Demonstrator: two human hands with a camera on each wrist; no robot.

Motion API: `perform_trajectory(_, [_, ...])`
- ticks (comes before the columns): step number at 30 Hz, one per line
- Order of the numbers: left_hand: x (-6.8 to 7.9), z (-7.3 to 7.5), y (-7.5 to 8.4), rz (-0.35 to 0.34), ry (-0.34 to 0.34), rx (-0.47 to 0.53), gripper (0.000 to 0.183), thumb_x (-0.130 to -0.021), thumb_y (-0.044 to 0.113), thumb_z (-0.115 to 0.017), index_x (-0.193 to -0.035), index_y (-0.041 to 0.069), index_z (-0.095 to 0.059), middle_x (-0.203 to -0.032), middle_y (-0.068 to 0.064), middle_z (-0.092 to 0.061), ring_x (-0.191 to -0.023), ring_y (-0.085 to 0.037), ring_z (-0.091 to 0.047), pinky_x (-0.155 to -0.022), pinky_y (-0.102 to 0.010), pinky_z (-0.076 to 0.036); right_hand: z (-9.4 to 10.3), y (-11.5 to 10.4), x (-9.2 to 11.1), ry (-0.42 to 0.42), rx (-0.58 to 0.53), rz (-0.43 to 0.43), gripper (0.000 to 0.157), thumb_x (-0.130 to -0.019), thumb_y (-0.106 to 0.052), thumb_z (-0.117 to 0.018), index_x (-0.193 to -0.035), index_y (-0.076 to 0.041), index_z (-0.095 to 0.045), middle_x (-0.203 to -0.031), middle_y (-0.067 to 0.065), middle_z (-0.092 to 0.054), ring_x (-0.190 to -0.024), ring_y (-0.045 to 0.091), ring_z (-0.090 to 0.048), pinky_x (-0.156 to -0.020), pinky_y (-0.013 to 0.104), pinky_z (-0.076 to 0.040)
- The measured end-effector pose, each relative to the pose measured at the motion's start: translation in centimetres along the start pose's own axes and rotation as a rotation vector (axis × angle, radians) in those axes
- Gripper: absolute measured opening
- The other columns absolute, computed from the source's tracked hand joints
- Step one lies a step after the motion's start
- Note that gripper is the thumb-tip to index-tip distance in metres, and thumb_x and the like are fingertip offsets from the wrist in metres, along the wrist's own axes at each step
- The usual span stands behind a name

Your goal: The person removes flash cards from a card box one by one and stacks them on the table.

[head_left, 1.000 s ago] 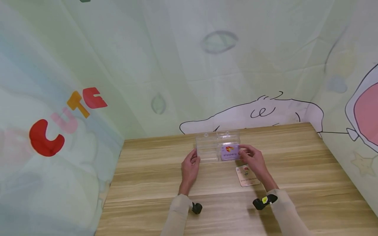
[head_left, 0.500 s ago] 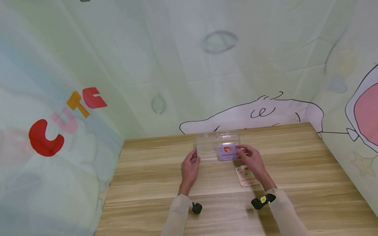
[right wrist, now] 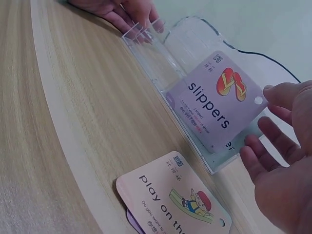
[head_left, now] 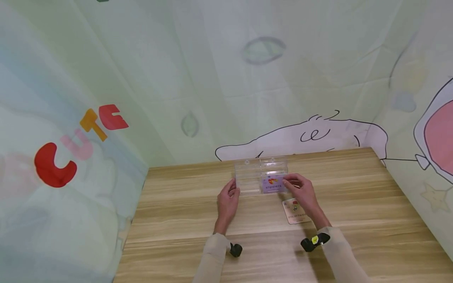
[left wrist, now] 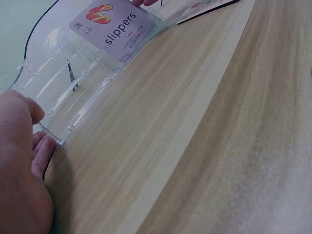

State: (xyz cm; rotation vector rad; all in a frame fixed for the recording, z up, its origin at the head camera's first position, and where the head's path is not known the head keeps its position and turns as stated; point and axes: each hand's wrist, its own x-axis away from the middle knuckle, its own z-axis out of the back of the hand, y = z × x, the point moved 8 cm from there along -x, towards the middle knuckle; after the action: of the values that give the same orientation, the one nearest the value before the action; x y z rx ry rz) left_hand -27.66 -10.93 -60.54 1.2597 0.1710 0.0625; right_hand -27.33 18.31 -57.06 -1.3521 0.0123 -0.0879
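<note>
A clear plastic holder with two bays side by side stands near the table's back edge. At its left end, my left hand grips the side wall between thumb and fingers. A purple flashcard with the word "slippers" leans in the right bay, its lower edge behind the low front wall. My right hand pinches this card at its right edge, near the punched hole. Behind the card, in the right wrist view, part of another printed card shows.
A peach flashcard reading "play on the..." lies on the wooden table in front of the holder's right end, partly under my right arm. A purple edge peeks out beneath it. A printed curtain hangs behind the table.
The slippers card has shifted slightly left in the right bay, and my right hand has moved left with it. My left hand and the holder have stayed put.
</note>
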Motion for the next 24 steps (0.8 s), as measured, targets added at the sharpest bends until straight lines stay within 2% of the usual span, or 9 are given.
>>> perform_trajectory(7, [-0.05,-0.12,-0.17,0.005,-0.004,-0.008,0.046,-0.102,0.014,-0.063,-0.147,0.004,-0.057,-0.131,-0.012,-0.068,-0.116,-0.024,-0.069,-0.097,-0.033,-0.058,-0.05,0.23,-0.19,0.015,-0.022,0.014,0.027,-0.099,-0.018,-0.073,-0.118,0.0,-0.068,-0.121,0.019,-0.067,-0.115,0.033,-0.064,-0.085,0.021,-0.056])
perform_trajectory(13, [-0.1,-0.15,-0.43,0.011,-0.006,-0.008,0.046,-0.102,0.014,-0.063,-0.147,0.005,-0.057,-0.132,-0.012,-0.068,-0.116,-0.023,-0.068,-0.097,-0.032,-0.058,-0.04,0.28,-0.25,0.015,-0.023,0.029,0.023,-0.099,-0.014,-0.073,-0.118,-0.001,-0.068,-0.113,0.016,-0.069,-0.101,0.024,-0.064,-0.077,0.022,-0.054])
perform_trajectory(19, [-0.12,-0.17,-0.38,0.007,-0.006,-0.006,0.047,-0.102,0.012,-0.063,-0.147,0.004,-0.057,-0.131,-0.012,-0.068,-0.116,-0.023,-0.069,-0.097,-0.032,-0.058,-0.08,0.22,-0.34,0.004,-0.015,0.041,0.024,-0.1,-0.015,-0.07,-0.12,-0.002,-0.072,-0.122,0.016,-0.069,-0.108,0.025,-0.063,-0.083,0.019,-0.054])
perform_trajectory(24, [-0.12,-0.16,-0.36,-0.001,-0.003,-0.006,0.046,-0.101,0.011,-0.063,-0.146,0.002,-0.057,-0.13,-0.014,-0.068,-0.115,-0.025,-0.069,-0.097,-0.033,-0.058,-0.08,0.01,-0.3,0.007,-0.024,0.046,0.024,-0.102,-0.016,-0.069,-0.119,-0.001,-0.072,-0.123,0.017,-0.069,-0.111,0.028,-0.063,-0.085,0.019,-0.054])
